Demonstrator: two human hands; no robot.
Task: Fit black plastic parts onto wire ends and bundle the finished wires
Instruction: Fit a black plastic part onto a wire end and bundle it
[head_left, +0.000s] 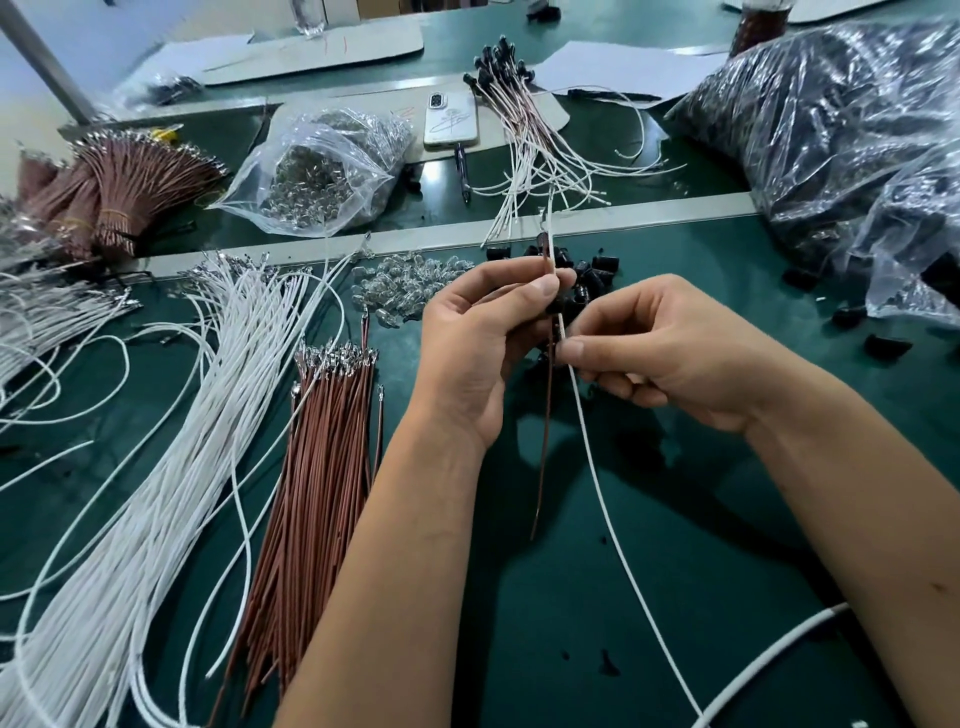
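Here the left hand and right hand pinch a white wire over bare green mat.

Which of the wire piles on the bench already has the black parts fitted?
The small fanned wire pile at the back, right of the phone: black parts cap its far ends. The loose white wires and brown wires near the left hand show bare metal terminals.

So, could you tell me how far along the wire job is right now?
Done: a small fan of finished wires with black ends lies unbundled. In hand: left hand and right hand pinch a white wire and brown wire. Left: big piles of white wires and brown wires.
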